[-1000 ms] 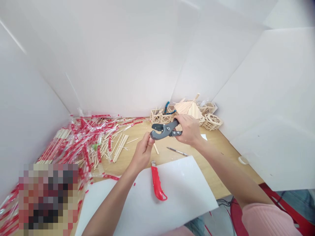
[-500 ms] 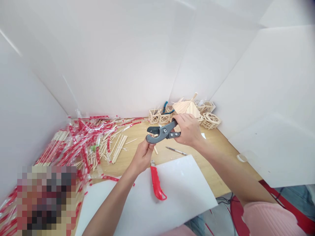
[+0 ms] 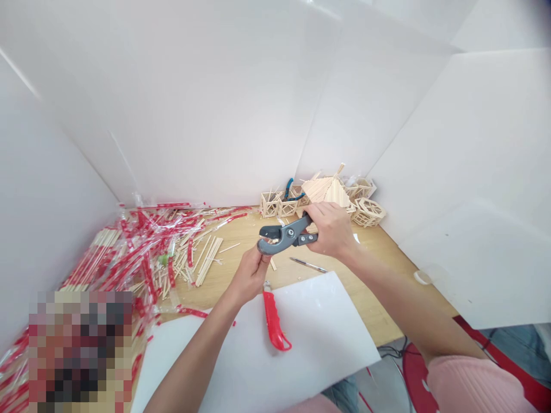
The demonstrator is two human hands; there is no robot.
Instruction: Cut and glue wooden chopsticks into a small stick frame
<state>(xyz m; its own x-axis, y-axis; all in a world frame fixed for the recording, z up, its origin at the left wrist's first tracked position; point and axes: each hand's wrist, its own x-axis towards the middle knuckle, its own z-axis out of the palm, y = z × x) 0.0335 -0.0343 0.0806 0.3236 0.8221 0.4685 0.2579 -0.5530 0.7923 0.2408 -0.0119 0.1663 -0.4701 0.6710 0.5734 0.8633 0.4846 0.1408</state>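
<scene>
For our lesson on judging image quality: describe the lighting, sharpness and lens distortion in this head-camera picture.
Head view: bright, even light, so the white panels look almost featureless and shadows are faint; the grey cutter and red knife are sharp; panel edges splay toward the corners, a wide-angle effect; a pixelated block masks the lower left.

No readable text, brand or number anywhere. Print on red-and-clear wrappers (image 3: 142, 246) too small to make out. Nothing legible on grey cutter (image 3: 282, 236) or red utility knife (image 3: 274, 321).
</scene>
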